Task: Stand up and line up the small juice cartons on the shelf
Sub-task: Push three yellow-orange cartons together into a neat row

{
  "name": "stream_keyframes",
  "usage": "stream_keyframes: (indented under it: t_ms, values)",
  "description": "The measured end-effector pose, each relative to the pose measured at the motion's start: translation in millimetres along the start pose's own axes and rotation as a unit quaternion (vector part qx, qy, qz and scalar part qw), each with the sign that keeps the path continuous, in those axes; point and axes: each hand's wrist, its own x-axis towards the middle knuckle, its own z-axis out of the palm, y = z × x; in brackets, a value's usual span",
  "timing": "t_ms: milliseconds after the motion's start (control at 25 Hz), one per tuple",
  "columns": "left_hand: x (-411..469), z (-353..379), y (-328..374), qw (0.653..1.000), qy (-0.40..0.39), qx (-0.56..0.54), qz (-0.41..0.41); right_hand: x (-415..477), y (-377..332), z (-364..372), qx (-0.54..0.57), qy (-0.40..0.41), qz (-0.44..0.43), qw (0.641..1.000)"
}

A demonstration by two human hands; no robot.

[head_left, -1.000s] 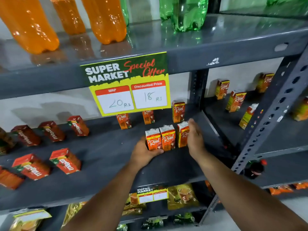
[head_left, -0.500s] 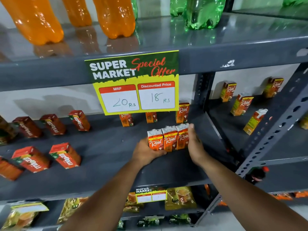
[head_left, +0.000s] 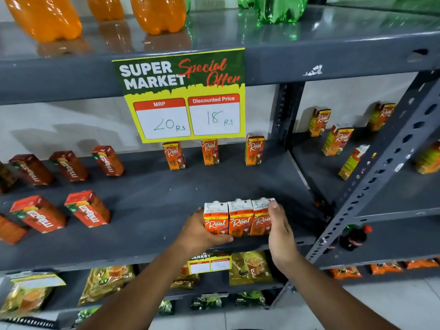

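Three small orange juice cartons (head_left: pixel 240 219) stand upright side by side near the front edge of the grey middle shelf (head_left: pixel 152 206). My left hand (head_left: pixel 199 234) presses against the left carton, with the thumb under the row's front. My right hand (head_left: pixel 279 231) lies flat against the right carton. Together the hands squeeze the row. Three more orange cartons (head_left: pixel 210 151) stand apart at the back of the shelf. Several red cartons (head_left: pixel 88 208) lie tipped over on the left part of the shelf.
A yellow-green price sign (head_left: pixel 188 96) hangs from the upper shelf, which carries orange bottles (head_left: pixel 47 17) and green bottles (head_left: pixel 278 8). A perforated upright post (head_left: pixel 371 186) splits off the right bay, which holds more cartons (head_left: pixel 337 140). Snack packets (head_left: pixel 250 267) fill the lower shelf.
Both hands have drawn the row of three cartons toward the shelf's front edge, keeping them pressed together. The camera has shifted slightly, so the view sits a little higher.
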Motion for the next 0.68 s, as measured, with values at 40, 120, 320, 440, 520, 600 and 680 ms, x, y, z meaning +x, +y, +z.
stream_keyframes:
  t_ms: [40, 120, 320, 440, 520, 600, 680]
  values:
    - [-0.4, -0.2, 1.1, 1.000, -0.004, 0.003, -0.001, -1.7, 0.1, 0.5, 0.006, 0.000, -0.004, 1.000]
    - [-0.4, 0.1, 1.0, 1.000, -0.006, 0.004, -0.004, -4.1, -2.5, 1.4, 0.021, -0.004, -0.012, 1.000]
    - [-0.8, 1.7, -1.7, 1.000, 0.001, 0.003, -0.018, -6.1, -4.5, 0.7, 0.019, -0.021, -0.022, 0.999]
    - [-2.3, 1.8, 0.0, 1.000, -0.004, -0.003, -0.018, -5.4, -5.5, -1.2, 0.006, -0.032, -0.030, 0.999]
    - [-3.9, 2.0, 1.1, 1.000, -0.004, -0.009, -0.016, -5.5, -7.3, -1.9, 0.014, -0.034, -0.040, 0.999]
    - [-4.3, 1.7, 0.6, 1.000, -0.008, -0.017, -0.012, -5.6, -5.3, -3.5, 0.015, -0.036, -0.039, 0.998]
    - [-4.8, -0.1, 0.6, 0.999, -0.021, -0.033, -0.009, -6.2, -1.5, -6.3, 0.036, -0.043, -0.036, 0.998]
